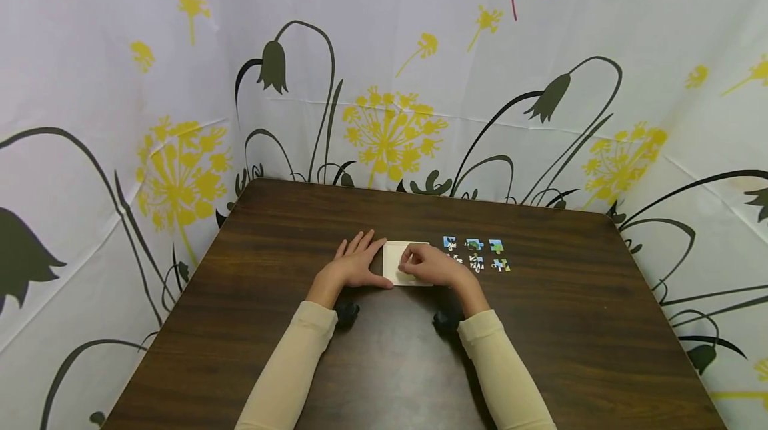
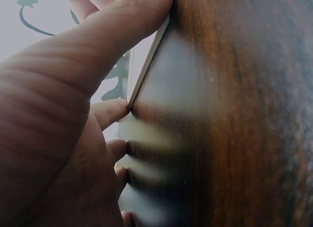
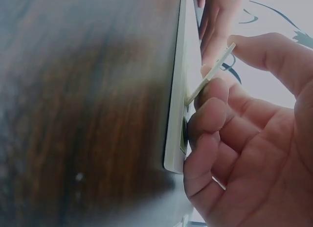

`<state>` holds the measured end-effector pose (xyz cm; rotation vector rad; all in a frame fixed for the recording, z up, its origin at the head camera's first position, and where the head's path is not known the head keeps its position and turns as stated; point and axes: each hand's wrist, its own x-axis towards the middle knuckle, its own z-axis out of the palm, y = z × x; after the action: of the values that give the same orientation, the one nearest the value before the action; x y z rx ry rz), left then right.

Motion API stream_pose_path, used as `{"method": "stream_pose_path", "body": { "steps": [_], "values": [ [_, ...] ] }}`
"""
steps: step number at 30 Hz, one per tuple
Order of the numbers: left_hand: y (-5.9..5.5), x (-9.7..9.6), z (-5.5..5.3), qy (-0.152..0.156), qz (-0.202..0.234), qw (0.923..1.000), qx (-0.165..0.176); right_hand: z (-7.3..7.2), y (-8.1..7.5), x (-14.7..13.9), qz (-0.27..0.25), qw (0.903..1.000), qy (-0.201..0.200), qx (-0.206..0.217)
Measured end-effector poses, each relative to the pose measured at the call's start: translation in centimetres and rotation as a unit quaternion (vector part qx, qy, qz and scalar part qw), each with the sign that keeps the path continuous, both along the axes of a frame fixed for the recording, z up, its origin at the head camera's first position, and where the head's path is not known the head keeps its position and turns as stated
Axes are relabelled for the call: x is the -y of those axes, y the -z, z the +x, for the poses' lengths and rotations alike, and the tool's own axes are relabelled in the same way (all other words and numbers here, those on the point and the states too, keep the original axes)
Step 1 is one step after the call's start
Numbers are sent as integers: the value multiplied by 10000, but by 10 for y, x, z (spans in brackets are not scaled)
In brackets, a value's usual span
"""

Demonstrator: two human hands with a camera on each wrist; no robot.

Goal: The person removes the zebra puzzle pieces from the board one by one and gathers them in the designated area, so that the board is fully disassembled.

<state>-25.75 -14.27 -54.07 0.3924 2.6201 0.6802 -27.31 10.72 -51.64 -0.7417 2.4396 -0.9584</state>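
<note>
My left hand (image 1: 354, 267) rests with spread fingers at the left side of a small cream-coloured puzzle tray (image 1: 393, 257). In the left wrist view its thumb (image 2: 142, 14) lies along the near edge of the tray, and a fingertip touches the corner. Over the tray's right part, my right hand (image 1: 437, 266) pinches a thin puzzle piece (image 3: 215, 70) between thumb and forefinger. The piece is tilted, its lower edge down at the tray, while the other fingers curl close to the tray's rim (image 3: 177, 114).
Several loose jigsaw pieces (image 1: 474, 244) with a blue, green and white picture lie in two rows right of the tray. The dark wooden table (image 1: 570, 297) reaches back to a flower-printed curtain (image 1: 384, 37). Black wrist bands (image 1: 347, 315) sit under both wrists.
</note>
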Motion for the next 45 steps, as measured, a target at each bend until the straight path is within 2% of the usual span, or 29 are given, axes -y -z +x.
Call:
{"method": "stream_pose_path", "body": {
  "steps": [12,26,37,45],
  "values": [
    [5,1,-6,21,-89,10000,-23,-1,-1,1,-109,9999,51,-5],
    [1,1,-3,24,-5,10000,17,4,-6,1,-332,9992,137,-157],
    [3,-1,-3,10,-54,9999,107,17,-15,-12,-684,9970,325,-163],
    [2,-2,-1,-40,-45,10000,4,25,-23,-31,-650,9955,539,-419]
  ]
}}
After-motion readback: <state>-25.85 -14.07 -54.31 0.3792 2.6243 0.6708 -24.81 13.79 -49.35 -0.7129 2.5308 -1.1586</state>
